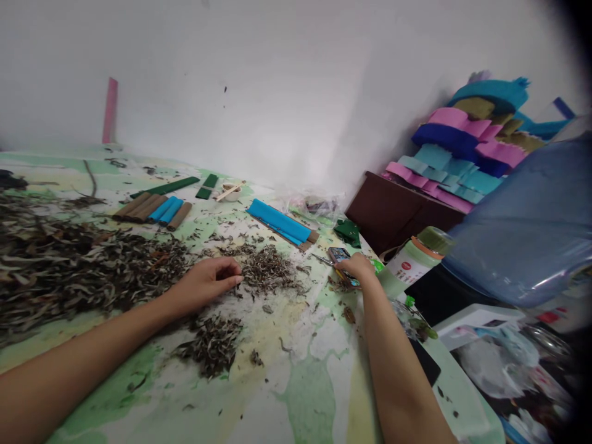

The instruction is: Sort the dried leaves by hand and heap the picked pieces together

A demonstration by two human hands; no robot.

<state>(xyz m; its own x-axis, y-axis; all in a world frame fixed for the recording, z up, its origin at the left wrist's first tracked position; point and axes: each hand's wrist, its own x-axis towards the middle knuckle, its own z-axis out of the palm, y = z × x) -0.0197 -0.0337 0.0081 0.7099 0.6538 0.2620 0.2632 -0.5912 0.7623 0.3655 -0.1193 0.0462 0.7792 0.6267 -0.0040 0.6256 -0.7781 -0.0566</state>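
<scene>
My left hand (208,285) rests on the table beside a small pile of dried leaves (267,269). Its fingers curl loosely, with a gap between thumb and forefinger and nothing visible in it. At the table's right side, my right hand (359,266) closes on a pair of scissors (325,261), whose metal blades point left. A phone (340,253) lies partly under that hand. Close to my left forearm is another clump of dried leaves (216,345), and a large heap of them (87,265) covers the table's left.
Brown and blue paper rolls (160,209) lie behind the heap. Folded blue paper (280,223) lies mid-table, near a small cup with sticks (231,191). A bottle (411,262) stands right. Beyond are a big water jug (527,222) and stacked crepe paper (457,148).
</scene>
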